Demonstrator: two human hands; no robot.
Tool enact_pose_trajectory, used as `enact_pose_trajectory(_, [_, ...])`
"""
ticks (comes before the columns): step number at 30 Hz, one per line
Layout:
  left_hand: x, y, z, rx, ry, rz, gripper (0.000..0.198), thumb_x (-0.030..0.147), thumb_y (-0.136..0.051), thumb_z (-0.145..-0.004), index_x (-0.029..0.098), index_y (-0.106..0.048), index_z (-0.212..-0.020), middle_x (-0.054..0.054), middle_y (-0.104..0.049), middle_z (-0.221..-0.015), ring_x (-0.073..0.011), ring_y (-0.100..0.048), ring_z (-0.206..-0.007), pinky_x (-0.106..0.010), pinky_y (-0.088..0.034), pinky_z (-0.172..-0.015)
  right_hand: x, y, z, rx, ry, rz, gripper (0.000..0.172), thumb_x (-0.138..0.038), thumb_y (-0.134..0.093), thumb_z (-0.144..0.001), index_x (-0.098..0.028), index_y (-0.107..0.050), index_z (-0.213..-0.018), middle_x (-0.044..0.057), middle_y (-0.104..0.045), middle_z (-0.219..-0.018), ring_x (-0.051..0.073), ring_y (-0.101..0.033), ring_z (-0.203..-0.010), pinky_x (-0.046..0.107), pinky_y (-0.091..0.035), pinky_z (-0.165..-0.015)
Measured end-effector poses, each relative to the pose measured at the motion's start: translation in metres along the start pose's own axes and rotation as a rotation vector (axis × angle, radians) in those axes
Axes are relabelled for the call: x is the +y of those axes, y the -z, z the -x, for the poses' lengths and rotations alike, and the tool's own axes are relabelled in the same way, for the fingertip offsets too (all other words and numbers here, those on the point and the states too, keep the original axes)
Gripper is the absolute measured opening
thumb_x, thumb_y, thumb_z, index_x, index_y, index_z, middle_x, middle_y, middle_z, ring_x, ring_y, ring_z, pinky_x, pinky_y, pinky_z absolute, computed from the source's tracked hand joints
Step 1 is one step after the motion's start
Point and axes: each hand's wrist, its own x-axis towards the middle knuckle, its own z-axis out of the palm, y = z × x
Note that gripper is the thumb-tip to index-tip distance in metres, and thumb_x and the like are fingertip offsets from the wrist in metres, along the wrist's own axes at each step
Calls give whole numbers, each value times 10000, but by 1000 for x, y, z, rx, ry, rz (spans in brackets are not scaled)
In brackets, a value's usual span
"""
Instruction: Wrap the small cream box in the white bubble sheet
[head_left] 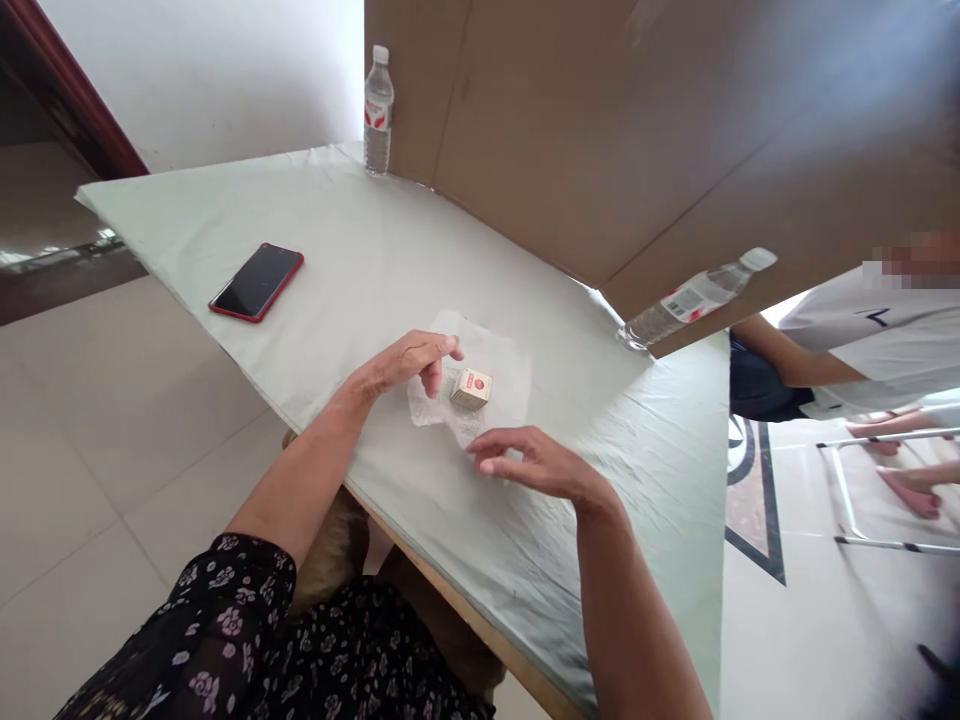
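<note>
A small cream-coloured box (472, 389) with red print rests on a crumpled white sheet of thin wrapping (511, 372), which is spread on the cloth-covered table. Just left of the box is my left hand (417, 360), its fingers curved and apart, holding nothing. My right hand (534, 463) hovers over the near edge of the sheet, below and to the right of the box. Its thumb and fingers are apart with nothing between them. Neither hand appears to grip the box.
A phone in a red case (257, 283) lies on the table's left part. One water bottle (378, 112) stands at the back against a large cardboard panel (540, 130). Another bottle (694, 300) is by the panel's right end. A seated person (847, 350) is at the right.
</note>
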Motion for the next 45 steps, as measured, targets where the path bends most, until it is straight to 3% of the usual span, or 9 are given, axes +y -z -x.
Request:
enact_pose_trajectory(3, [-9,-4,-5,44,31,-280,366,354,-589,-801,143,-667,-1089,-46,-688,-766,-206,-656,-747,-339,-528,-756,6,-5,0,176,-44,116,276,-456,-634,-874,-223,-755,-959,35,-757,-845,203,-683,-764,331,-536,-712])
enact_pose_trajectory(7, [-18,-12,-9,-93,-81,-671,621,299,-632,-710,180,-573,-1316,-113,-630,-1315,-307,-534,-1270,-428,-436,-1070,17,-8,-27,636,29,276,367,-417,-651,-838,-217,-693,-1144,95,-734,-1112,257,-675,-962,405,-539,-836])
enact_pose_trajectory(10, [-21,-13,-8,-186,-80,-786,849,407,-676,-723,180,-389,-1489,-137,-464,-1523,-330,-367,-1436,-472,-307,-1185,22,-11,-51,643,39,346,525,-358,-698,-754,-202,-636,-1252,134,-672,-1288,312,-622,-1154,483,-485,-993])
enact_pose_trajectory(14, [-23,-13,-6,-207,-68,-866,935,477,-701,-732,184,-313,-1530,-149,-408,-1558,-338,-306,-1471,-491,-239,-1212,37,-5,-43,767,11,313,465,-402,-668,-774,-206,-640,-1195,115,-708,-1199,293,-646,-1071,478,-473,-990])
enact_pose_trajectory(20, [-19,-17,-5,-197,-72,-876,881,445,-709,-729,220,-356,-1504,-140,-430,-1539,-336,-319,-1456,-490,-239,-1200,88,29,31,969,-261,345,550,-542,-677,-725,-202,-647,-1156,111,-727,-1051,287,-649,-918,474,-513,-844])
enact_pose_trajectory(26, [-17,-19,-4,-184,-75,-889,881,458,-711,-727,212,-370,-1501,-143,-428,-1542,-347,-324,-1448,-490,-257,-1186,71,17,34,1220,-124,607,522,-506,-614,-844,-190,-617,-1260,186,-585,-1390,358,-531,-1285,610,-386,-1065])
enact_pose_trajectory(30, [-14,-20,-3,-179,-65,-920,893,481,-720,-726,224,-367,-1504,-152,-414,-1554,-359,-321,-1452,-505,-269,-1176,41,-14,-6,832,98,613,473,-462,-598,-897,-207,-610,-1296,163,-593,-1404,311,-529,-1321,525,-386,-1124])
enact_pose_trajectory(34, [-15,-18,-3,-176,-51,-943,910,509,-732,-731,211,-366,-1508,-160,-401,-1569,-355,-301,-1473,-506,-250,-1193,47,-32,-32,520,51,607,693,-548,-643,-859,-180,-515,-1432,188,-472,-1535,358,-432,-1423,560,-361,-1148])
enact_pose_trajectory(45, [-24,-1,-3,-284,52,-911,1063,592,-769,-674,239,-298,-1559,-132,-215,-1678,-358,-113,-1561,-519,-129,-1248,63,-17,-17,330,73,536,938,-664,-710,-772,-252,-378,-1547,152,-381,-1606,358,-335,-1495,578,-300,-1200])
